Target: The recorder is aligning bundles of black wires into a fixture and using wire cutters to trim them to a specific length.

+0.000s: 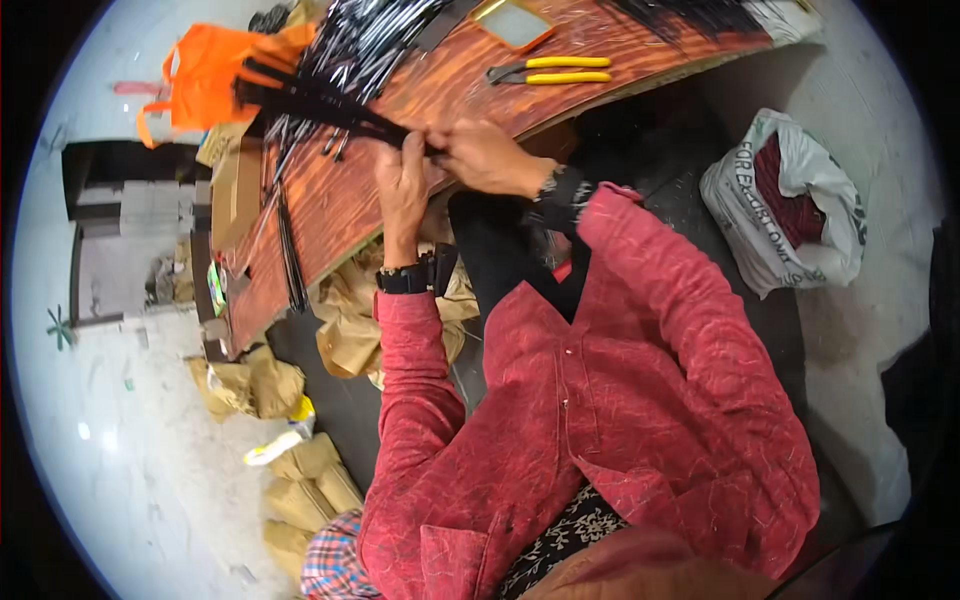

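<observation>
A bundle of long, thin black strips [320,108] is held over the near edge of the wooden table [350,210], its far end pointing up and left. My left hand [402,185] is closed around the bundle near its close end, thumb on top. Right beside it, the fingers of my right hand [488,156] pinch the end of the same bundle. The fingertips are partly hidden and slightly blurred. Behind the bundle lies a heap of loose, shiny black strips [365,50]. Cutting pliers with yellow handles [568,77] rest on the table to the right.
An orange bag [205,75] hangs at the table's far left, above a cardboard box [236,195]. A small orange-rimmed tray [512,24] sits behind the pliers. On the right stands a white sack [745,205] with dark red material. Brown paper packages [345,335] lie below the table.
</observation>
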A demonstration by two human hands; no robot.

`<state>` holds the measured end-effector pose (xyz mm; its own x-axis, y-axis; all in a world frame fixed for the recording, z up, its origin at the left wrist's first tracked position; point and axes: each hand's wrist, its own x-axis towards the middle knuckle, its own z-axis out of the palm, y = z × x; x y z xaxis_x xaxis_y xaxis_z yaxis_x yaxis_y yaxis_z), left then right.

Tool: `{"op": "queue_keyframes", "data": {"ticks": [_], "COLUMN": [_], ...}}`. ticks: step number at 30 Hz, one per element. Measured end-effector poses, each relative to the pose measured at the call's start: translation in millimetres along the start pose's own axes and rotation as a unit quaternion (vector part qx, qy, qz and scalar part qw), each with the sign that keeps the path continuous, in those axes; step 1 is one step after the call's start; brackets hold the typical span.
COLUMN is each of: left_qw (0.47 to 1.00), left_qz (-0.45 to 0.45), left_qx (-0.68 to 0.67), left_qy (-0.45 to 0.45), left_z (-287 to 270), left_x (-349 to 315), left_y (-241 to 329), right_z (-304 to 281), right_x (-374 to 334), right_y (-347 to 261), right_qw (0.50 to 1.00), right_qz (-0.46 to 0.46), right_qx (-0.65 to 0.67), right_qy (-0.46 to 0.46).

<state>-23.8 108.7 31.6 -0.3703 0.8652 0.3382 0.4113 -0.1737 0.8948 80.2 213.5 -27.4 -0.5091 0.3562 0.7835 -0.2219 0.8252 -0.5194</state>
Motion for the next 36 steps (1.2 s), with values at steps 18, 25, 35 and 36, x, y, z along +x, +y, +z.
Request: {"op": "queue_keyframes", "data": {"ticks": [18,25,35,36], "left_qw": [0.869,0.843,0.858,0.862], "left_qz": [-0.296,-0.326,-0.317,-0.322], "left_qx": [-0.392,-0.427,-0.403,-0.391], "left_qy": [-0.057,0.014,0.021,0.027], "left_z": [46.5,41.5,35.3,35.7], "left_x": [-92.9,-104.3,-102.9,-103.8], "left_y": [5.3,-17.7,-17.8,-17.9], "right_z": [-93.6,-115.5,-126.3,-126.0], "right_x": [-99.9,-87.3,-76.3,-76.8], "right_y": [-96.8,-105.0,-106.5,-102.4], "right_qw": [0.716,0.666,0.732,0.733], "right_qz": [0.479,0.555,0.528,0.53], "right_qx": [0.44,0.454,0.324,0.302], "right_qy": [-0.253,-0.204,-0.283,-0.301]}}
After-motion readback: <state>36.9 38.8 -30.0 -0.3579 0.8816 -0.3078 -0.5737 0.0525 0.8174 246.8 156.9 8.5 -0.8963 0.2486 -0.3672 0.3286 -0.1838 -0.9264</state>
